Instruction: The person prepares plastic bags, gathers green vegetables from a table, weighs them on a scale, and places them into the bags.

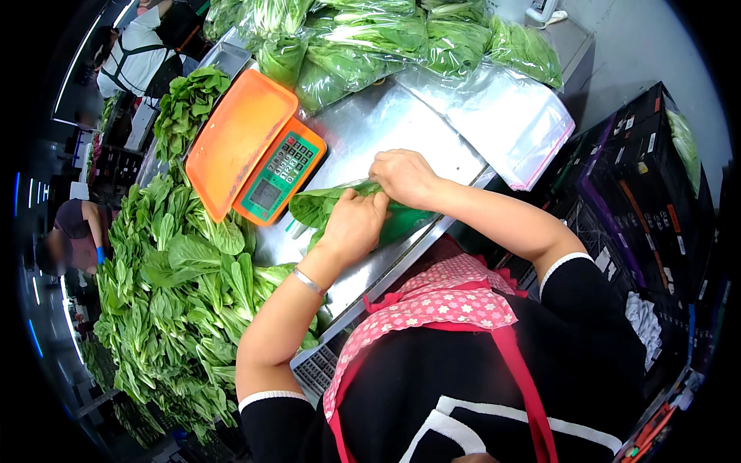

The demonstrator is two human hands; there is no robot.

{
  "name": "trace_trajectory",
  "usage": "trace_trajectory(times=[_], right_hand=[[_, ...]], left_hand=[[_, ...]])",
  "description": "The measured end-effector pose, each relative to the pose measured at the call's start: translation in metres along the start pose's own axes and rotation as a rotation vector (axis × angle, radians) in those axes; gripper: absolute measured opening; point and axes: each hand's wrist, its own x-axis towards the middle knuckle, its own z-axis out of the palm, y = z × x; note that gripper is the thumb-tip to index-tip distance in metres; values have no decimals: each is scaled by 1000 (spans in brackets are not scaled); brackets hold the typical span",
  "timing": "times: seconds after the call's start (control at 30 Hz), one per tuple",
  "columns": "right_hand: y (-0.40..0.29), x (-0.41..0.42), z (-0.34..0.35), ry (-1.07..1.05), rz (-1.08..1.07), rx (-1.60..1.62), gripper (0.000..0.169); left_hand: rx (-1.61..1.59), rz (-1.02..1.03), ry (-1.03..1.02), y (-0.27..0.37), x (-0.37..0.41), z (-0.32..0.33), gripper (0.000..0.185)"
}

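Observation:
A bunch of leafy greens (312, 207) lies on the steel table, its broad leaves pointing toward the scale. Clear plastic, seemingly a bag (408, 224), covers its other end near the table's front edge. My left hand (356, 223), with a silver bracelet at the wrist, grips the plastic and greens between thumb and fingers. Just beyond it my right hand (403, 176) pinches the far side of the same bundle with curled fingers. Both hands nearly meet over it, hiding its middle. An orange digital scale (281, 171) with an orange pan (246, 136) stands to the left of the bundle.
Loose greens (179, 312) are heaped at left, overlapping the steel table (370, 139). Bagged greens (370, 40) line the back. Flat clear bags (498, 121) lie at right, above stacked black crates (637, 191). Two people (136, 55) work at far left.

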Motion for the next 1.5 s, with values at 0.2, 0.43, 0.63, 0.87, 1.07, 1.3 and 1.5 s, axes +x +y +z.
trace_trajectory(times=[0.2, 0.43, 0.63, 0.87, 1.07, 1.3, 1.5], right_hand=[[-2, -33, -12, -21, -165, -37, 22], [-15, -54, -16, -147, -238, -157, 44], [-19, -70, -15, -67, -212, -157, 51], [62, -85, -98, 272, -51, 146, 27], [163, -129, -197, -163, 342, -420, 33], [188, -115, -196, -55, 251, -270, 19], [138, -55, -280, 863, 365, 112, 19]], left_hand=[[-259, -222, 15, -2, -3, 1, 33], [21, -34, 31, -23, 17, -9, 101], [-134, -159, -524, -10, 32, -11, 107], [-66, -156, -281, 4, 4, -2, 81], [-108, -190, -196, 9, -1, 0, 79], [-156, -207, -79, 13, -11, -3, 76], [-176, -271, -77, 16, -22, -10, 70]])
